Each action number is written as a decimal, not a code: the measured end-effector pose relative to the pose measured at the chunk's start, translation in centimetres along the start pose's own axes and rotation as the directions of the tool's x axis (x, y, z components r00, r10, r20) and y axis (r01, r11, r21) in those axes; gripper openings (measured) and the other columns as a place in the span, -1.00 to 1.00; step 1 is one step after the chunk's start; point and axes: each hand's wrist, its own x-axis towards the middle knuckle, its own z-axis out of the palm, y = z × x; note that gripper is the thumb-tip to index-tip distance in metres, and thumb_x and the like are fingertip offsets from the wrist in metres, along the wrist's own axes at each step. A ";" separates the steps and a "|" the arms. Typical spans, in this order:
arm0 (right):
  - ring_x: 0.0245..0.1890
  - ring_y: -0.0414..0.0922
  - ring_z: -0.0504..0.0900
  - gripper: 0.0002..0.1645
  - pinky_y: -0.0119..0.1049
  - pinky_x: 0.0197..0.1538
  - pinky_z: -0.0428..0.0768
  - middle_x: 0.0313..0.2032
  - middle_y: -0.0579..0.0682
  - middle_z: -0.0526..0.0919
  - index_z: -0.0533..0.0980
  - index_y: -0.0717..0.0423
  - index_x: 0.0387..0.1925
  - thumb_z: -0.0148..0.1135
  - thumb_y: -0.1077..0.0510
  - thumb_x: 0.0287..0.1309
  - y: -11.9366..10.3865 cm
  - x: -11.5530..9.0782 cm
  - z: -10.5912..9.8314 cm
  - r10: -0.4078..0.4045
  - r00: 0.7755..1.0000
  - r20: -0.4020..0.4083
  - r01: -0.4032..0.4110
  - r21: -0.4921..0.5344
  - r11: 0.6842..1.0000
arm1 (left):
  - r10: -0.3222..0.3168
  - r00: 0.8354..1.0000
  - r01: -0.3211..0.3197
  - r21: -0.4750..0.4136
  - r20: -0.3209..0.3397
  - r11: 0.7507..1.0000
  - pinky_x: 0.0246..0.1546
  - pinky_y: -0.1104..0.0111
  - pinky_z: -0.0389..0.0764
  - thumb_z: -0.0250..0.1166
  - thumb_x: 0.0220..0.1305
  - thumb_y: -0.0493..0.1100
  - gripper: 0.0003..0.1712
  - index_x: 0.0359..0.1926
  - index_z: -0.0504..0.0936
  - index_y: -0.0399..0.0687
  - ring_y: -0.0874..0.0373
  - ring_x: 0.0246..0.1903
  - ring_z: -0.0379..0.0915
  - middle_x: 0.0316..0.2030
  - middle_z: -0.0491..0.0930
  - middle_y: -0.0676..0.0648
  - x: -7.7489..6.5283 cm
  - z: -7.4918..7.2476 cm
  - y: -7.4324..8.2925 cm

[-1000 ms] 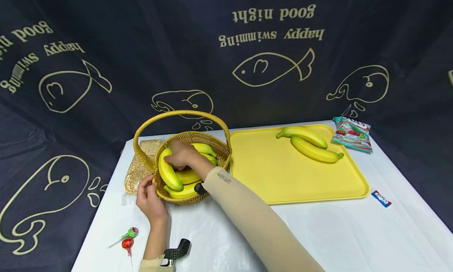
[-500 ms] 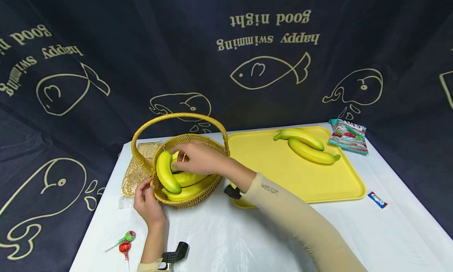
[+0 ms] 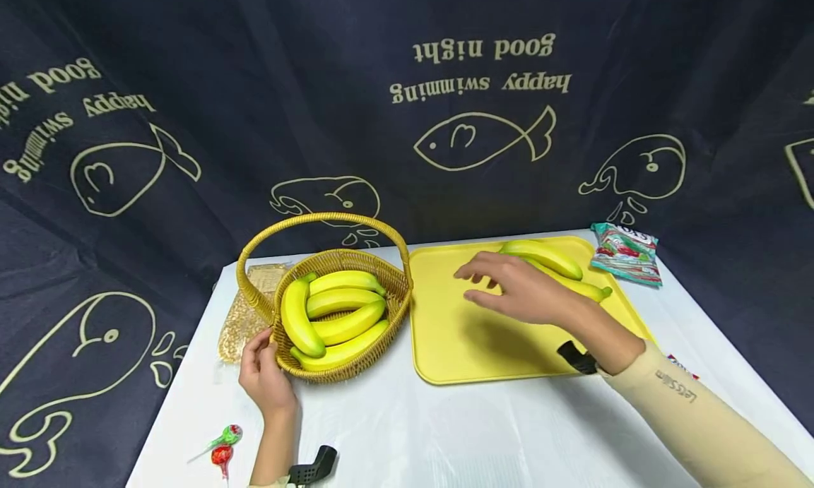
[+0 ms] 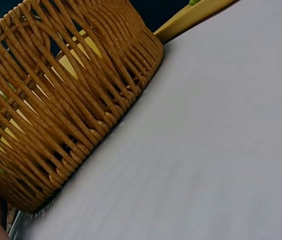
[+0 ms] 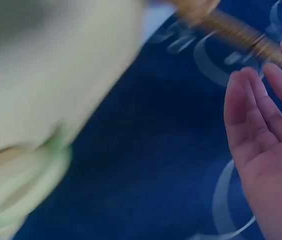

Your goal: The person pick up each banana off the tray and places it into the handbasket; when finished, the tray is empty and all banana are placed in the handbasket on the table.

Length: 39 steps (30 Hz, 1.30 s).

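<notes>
Fingers (image 3: 480,265) loosely bent and holding nothing, the right hand (image 3: 518,290) is out of the wicker basket (image 3: 376,355) now and hangs over the yellow tray (image 3: 445,332), its shadow falling on the smooth, round-cornered surface. It's no longer down among the basket's bananas (image 3: 295,318), which reads as the arranging there being let go for the moment. The left hand (image 3: 267,385) stays at the basket's near left side, touching the weave; whether its fingers grip I can't tell. Inside, five glossy, smooth-skinned bananas show: four lie side by side, the other curves across their left ends. Two more bananas (image 3: 547,257) lie at the tray's far right, partly hidden by the hand. Beyond, a crinkled teal packet (image 3: 626,256) sits at the tray's far right corner on the white worktop (image 3: 381,438).
</notes>
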 end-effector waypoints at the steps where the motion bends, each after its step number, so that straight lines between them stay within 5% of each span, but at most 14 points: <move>1: -0.15 -0.22 0.55 -0.62 -0.24 -0.13 0.56 -0.11 -0.24 0.58 0.56 -0.04 0.05 0.30 0.01 0.19 1.4 -0.7 -0.3 0.041 0.999 -0.015 -0.041 -0.003 0.999 | 0.002 1.000 -0.002 0.003 0.000 1.000 0.03 0.43 0.39 0.06 0.23 -0.41 -0.71 -0.07 0.61 -0.39 0.07 0.04 0.44 -0.08 0.60 -0.18 0.0 0.0 -0.1; 5: -0.11 0.00 0.57 -0.60 -0.08 -0.07 0.53 -0.09 -0.01 0.61 0.57 0.12 0.04 0.29 0.07 0.19 7.6 -3.3 -0.8 0.190 0.981 -0.042 -0.193 -0.079 0.978 | 0.008 1.000 -0.008 0.008 0.006 1.000 0.04 0.43 0.39 0.05 0.24 -0.40 -0.71 -0.07 0.61 -0.38 0.06 0.05 0.43 -0.06 0.58 -0.19 0.2 0.0 -0.2; 9: -0.20 0.10 0.55 -0.63 0.04 -0.15 0.51 -0.20 0.14 0.59 0.58 0.24 -0.03 0.28 0.15 0.14 12.4 -5.9 -0.7 0.290 0.956 -0.038 -0.289 -0.268 0.919 | -0.012 1.000 0.012 -0.010 0.005 1.000 0.01 0.44 0.41 0.06 0.26 -0.40 -0.71 -0.06 0.60 -0.38 0.05 0.05 0.43 -0.05 0.57 -0.19 0.0 0.1 -0.3; 13: -0.35 0.05 0.50 -0.59 0.04 -0.23 0.49 -0.32 0.12 0.55 0.56 0.30 -0.05 0.30 0.17 0.07 14.9 -7.7 0.1 0.362 0.932 -0.023 -0.348 -0.340 0.873 | -0.030 1.000 0.030 -0.052 -0.008 0.998 -0.05 0.43 0.45 0.05 0.25 -0.41 -0.71 -0.07 0.60 -0.40 0.04 0.02 0.45 -0.08 0.57 -0.21 -0.3 0.1 -0.2; 17: -0.34 0.04 0.47 -0.48 0.05 -0.16 0.49 -0.29 0.11 0.57 0.52 0.34 0.02 0.32 0.12 0.05 15.8 -8.3 0.8 0.391 0.920 -0.013 -0.376 -0.308 0.874 | -0.019 1.000 0.019 -0.057 -0.012 0.998 -0.04 0.42 0.44 0.05 0.25 -0.41 -0.71 -0.07 0.60 -0.41 0.03 0.02 0.45 -0.08 0.57 -0.21 -0.3 0.2 -0.1; 23: -0.43 -0.04 0.40 -0.36 -0.10 -0.30 0.40 -0.45 -0.03 0.47 0.44 0.32 0.15 0.32 0.09 0.05 15.6 -7.8 1.3 0.384 0.923 0.028 -0.363 -0.270 0.892 | -0.017 1.000 0.017 -0.051 -0.013 0.999 0.01 0.43 0.41 0.05 0.25 -0.41 -0.71 -0.07 0.60 -0.41 0.05 0.04 0.43 -0.08 0.57 -0.18 0.0 0.3 0.0; 27: -0.37 -0.09 0.43 -0.27 -0.15 -0.27 0.41 -0.35 -0.06 0.52 0.39 0.28 0.24 0.34 0.09 0.04 14.3 -7.0 1.6 0.359 0.931 0.062 -0.342 -0.187 0.921 | -0.025 1.000 0.025 -0.062 -0.002 0.998 0.02 0.44 0.40 0.04 0.24 -0.44 -0.70 -0.05 0.57 -0.46 0.05 0.04 0.42 -0.06 0.56 -0.24 0.1 0.4 0.1; 34: -0.20 -0.15 0.50 -0.14 -0.19 -0.17 0.53 -0.19 -0.10 0.55 0.30 0.07 0.35 0.41 0.09 0.00 8.6 -4.1 1.4 0.194 0.980 0.030 -0.194 -0.021 0.981 | -0.020 1.000 0.020 -0.051 0.003 0.998 0.04 0.45 0.38 0.05 0.25 -0.43 -0.69 -0.03 0.56 -0.48 0.05 0.06 0.41 -0.03 0.54 -0.26 0.1 0.3 0.0; 39: -0.17 -0.25 0.47 -0.07 -0.23 -0.14 0.54 -0.17 -0.22 0.52 0.20 -0.16 0.41 0.40 0.05 0.01 4.3 -2.5 1.2 0.104 0.991 0.081 -0.108 0.049 0.993 | -0.015 1.000 0.015 -0.040 0.006 0.999 0.05 0.44 0.37 0.05 0.25 -0.42 -0.70 -0.04 0.56 -0.46 0.05 0.06 0.41 -0.04 0.54 -0.23 0.2 0.2 0.0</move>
